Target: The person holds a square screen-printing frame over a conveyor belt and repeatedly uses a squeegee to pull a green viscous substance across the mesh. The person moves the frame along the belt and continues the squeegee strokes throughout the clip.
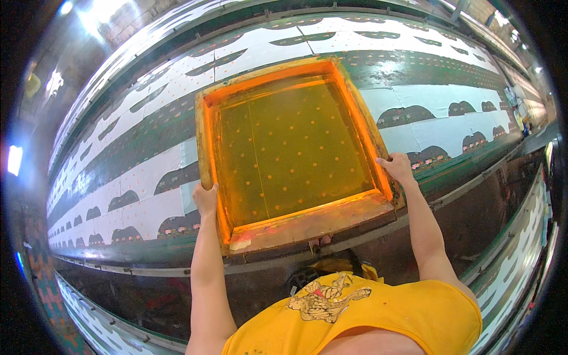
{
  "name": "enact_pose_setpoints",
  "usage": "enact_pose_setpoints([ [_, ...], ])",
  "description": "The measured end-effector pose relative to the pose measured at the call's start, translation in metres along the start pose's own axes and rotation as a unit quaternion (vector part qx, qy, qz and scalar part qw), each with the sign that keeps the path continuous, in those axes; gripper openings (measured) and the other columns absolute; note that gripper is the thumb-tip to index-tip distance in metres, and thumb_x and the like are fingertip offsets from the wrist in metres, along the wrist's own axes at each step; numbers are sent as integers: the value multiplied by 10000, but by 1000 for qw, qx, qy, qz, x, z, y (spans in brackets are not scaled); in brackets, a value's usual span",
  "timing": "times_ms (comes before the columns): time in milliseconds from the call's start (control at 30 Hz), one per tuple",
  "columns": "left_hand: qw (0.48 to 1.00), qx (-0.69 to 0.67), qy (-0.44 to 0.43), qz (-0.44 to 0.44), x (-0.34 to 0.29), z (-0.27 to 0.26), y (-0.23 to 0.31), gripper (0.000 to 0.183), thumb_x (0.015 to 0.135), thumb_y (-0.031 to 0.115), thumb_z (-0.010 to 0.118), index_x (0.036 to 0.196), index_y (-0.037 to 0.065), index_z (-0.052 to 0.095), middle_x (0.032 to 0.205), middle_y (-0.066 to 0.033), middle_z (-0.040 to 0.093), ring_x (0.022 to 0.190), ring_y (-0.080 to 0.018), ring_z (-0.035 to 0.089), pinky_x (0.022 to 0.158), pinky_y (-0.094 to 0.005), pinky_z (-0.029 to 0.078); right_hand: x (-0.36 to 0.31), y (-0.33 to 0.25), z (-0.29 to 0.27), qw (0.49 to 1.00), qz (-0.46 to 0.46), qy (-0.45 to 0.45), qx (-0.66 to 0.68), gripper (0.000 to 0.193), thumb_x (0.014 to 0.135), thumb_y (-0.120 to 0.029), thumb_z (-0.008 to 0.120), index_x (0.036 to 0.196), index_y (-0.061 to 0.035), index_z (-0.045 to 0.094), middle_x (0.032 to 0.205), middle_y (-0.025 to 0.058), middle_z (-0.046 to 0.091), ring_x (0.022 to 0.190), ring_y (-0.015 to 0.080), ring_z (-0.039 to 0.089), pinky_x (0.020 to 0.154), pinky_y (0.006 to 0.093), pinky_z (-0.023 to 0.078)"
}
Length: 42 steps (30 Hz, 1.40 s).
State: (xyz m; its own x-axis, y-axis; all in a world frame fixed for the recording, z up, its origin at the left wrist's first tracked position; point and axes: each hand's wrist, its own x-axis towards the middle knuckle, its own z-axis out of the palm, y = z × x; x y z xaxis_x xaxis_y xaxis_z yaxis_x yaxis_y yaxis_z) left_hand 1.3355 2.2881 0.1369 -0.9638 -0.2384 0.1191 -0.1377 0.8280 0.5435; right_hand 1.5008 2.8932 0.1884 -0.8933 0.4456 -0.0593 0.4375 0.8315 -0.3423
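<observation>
The large square wooden printing frame with yellow mesh (293, 148) lies flat on the long table of white cloth pieces with dark arch shapes (432, 127). The left hand (205, 198) and the right hand (396, 167) clasp its side rails, fingers curled, probably to keep it aligned.

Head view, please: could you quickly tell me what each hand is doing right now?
Left hand: closed on the left side of the large square wooden-framed orange printing screen.
Right hand: gripping the same frame's right side.
</observation>
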Motion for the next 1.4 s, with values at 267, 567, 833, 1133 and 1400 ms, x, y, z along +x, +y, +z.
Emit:
enact_pose_setpoints([
  [267,999,-11,-31,10,1,-20,30,335,745,213,808,942,-46,731,901,-245,731,861,-399,713,795,-478,536,9,17,7,998,-46,35,-12,630,768,-539,743,675,79,662,677,275,635,642,411,646,631,503,510],
  [567,999,-13,12,28,-4,-41,97,322,707,212,804,862,-59,725,785,-215,721,725,-331,696,719,-437,524,33,42,-66,994,-86,62,-1,610,747,-516,743,613,71,650,583,247,596,559,372,627,571,483,502],
  [833,999,-38,25,23,-84,28,233,300,725,182,783,875,-69,720,756,-199,714,693,-296,676,699,-421,512,60,187,-164,993,-81,88,-14,600,746,-520,736,608,59,657,580,225,609,557,361,632,595,471,529],
  [1133,998,-50,25,39,-169,84,390,313,725,194,803,911,-49,735,838,-194,743,760,-303,708,727,-421,526,84,347,-253,990,-71,114,-42,604,751,-534,714,622,54,669,608,236,620,580,348,640,600,460,517],
  [1400,995,-63,19,76,-182,159,489,300,722,212,810,860,-43,734,754,-191,727,710,-314,703,712,-427,530,119,444,-297,987,-58,141,-51,631,764,-543,734,574,47,617,565,226,587,558,342,622,572,470,502],
])
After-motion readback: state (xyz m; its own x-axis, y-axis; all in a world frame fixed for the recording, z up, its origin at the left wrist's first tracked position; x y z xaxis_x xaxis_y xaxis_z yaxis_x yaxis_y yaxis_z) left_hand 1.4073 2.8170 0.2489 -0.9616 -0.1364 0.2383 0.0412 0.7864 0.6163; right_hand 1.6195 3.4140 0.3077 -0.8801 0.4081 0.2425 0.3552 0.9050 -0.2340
